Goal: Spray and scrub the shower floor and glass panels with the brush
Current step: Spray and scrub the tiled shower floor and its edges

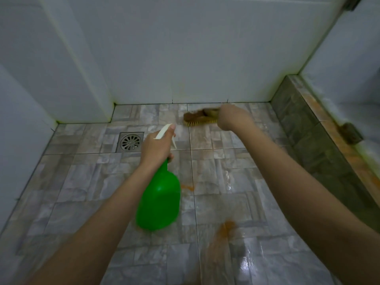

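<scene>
Green bottle (158, 200) hangs from my left hand (156, 149), fingers wrapped round its neck. My right hand (230, 118) grips the brush (197, 118), bristles on the floor (82, 182) beside those fingers. Risk: the floor shines wet, so a hard stroke may skid the brush from my grip.

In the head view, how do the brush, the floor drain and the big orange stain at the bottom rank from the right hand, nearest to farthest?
1. Brush: gripped by the right hand itself.
2. Floor drain: to its left, in the same tile row.
3. Big orange stain: low in the picture, nearest the camera.
</scene>
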The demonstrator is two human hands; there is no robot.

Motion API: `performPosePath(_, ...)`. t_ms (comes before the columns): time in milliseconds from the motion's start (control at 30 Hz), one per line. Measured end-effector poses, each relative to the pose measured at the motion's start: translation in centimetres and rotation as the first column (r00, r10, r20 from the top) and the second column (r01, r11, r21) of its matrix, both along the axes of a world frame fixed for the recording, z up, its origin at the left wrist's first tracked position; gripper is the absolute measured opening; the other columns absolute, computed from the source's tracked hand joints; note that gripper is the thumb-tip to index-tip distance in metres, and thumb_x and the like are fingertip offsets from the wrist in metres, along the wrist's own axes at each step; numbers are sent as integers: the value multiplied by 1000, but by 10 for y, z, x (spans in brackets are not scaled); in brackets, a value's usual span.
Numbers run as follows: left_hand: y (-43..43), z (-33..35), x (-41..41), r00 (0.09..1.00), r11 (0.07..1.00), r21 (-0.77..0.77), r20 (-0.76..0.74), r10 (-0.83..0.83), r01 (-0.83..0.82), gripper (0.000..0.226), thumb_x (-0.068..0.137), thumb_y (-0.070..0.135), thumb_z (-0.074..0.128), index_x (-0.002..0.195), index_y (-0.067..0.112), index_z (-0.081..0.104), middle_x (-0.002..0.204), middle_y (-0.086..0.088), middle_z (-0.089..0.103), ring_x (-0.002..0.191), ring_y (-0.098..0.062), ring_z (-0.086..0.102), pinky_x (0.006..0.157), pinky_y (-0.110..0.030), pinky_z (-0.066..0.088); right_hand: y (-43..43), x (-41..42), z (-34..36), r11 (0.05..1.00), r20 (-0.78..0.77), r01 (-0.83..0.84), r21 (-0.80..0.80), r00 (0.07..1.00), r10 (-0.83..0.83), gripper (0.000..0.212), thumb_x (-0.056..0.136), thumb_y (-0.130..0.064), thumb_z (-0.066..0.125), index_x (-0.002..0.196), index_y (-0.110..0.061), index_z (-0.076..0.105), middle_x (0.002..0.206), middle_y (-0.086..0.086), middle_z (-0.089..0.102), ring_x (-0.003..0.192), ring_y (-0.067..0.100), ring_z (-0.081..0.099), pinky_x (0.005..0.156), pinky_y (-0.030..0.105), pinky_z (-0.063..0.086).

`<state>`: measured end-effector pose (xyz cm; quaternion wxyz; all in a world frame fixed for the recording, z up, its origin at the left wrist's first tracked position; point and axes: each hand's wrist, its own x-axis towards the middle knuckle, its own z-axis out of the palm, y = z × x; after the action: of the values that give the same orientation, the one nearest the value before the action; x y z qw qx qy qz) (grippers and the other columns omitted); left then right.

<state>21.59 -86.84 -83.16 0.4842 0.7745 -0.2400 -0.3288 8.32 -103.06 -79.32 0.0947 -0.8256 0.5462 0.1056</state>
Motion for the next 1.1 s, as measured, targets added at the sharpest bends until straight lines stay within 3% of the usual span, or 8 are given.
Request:
performPosePath(67, 0, -3, -2, 1000, 1000, -2, 8, -23, 23, 46, 99, 53, 54, 99, 11, 74, 89, -17, 72, 40, -14, 56, 48, -26, 48, -7, -3, -10, 1000, 70, 20, 8, 997, -20, 31, 97, -7, 42, 125, -9, 54, 106, 15, 58, 92, 30, 59, 72, 36, 48)
performPosePath(200, -2, -10, -3, 998, 998, -10, 11, -68, 68, 46, 100, 51, 53, 98, 10, 73, 98, -23, 74, 40, -14, 56, 49, -27, 49, -20, -18, -6, 998, 25, 55, -9, 998, -55, 15, 95, -6, 42, 102, -6, 56, 92, 9, 57, 79, 25, 55, 68, 35, 44)
performPosePath(400, -11, -13, -10, 995, 996, -15, -34, -90, 90, 47, 100, 51, 53, 101, 9, 74, 74, -10, 64, 38, -13, 54, 46, -26, 45, -38, -36, -18, 992, 80, 119, -28, 990, -117, 29, 96, -11, 41, 121, -2, 55, 118, 18, 59, 98, 33, 59, 76, 37, 46)
performPosePath(533, -15, -13, -14, 993, 995, -20, -48, -104, 103, 46, 100, 51, 52, 100, 10, 74, 86, -14, 69, 39, -13, 54, 47, -26, 45, -59, -51, 24, 986, -28, 161, 47, 987, -160, 12, 91, -5, 49, 94, 2, 58, 84, 17, 59, 77, 31, 56, 65, 35, 45)
performPosePath(600, -19, -11, -13, 993, 996, -33, -84, -81, 79, 46, 100, 50, 53, 99, 10, 74, 94, -19, 72, 39, -13, 53, 50, -27, 47, -67, -64, 27, 984, -71, 174, 40, 983, -171, 17, 91, -5, 50, 96, 5, 63, 72, 14, 55, 62, 27, 52, 53, 28, 42)
performPosePath(733, -21, -9, -19, 993, 995, -47, -83, -89, 85, 47, 101, 49, 54, 102, 7, 74, 104, -25, 73, 36, -10, 52, 49, -26, 47, -79, -92, -1, 981, 135, 184, 57, 972, -191, 37, 98, -21, 43, 129, -6, 56, 96, 22, 62, 70, 26, 51, 62, 30, 41)
performPosePath(900, -23, -12, -25, 991, 992, -48, -65, -119, 116, 49, 101, 49, 53, 102, 4, 73, 103, -25, 73, 34, -9, 51, 44, -25, 46, -86, -118, 9, 943, 87, 320, 89, 941, -327, 22, 92, -14, 51, 100, -3, 68, 66, 14, 61, 50, 24, 54, 50, 25, 40)
performPosePath(1100, -23, -10, -37, 988, 988, -37, -33, -151, 149, 49, 101, 50, 52, 102, 7, 74, 78, -18, 68, 40, -12, 54, 45, -23, 47, -87, -129, -14, 954, 99, 300, 15, 949, -300, 32, 95, -25, 49, 112, 2, 58, 83, 13, 55, 70, 29, 53, 57, 31, 40)
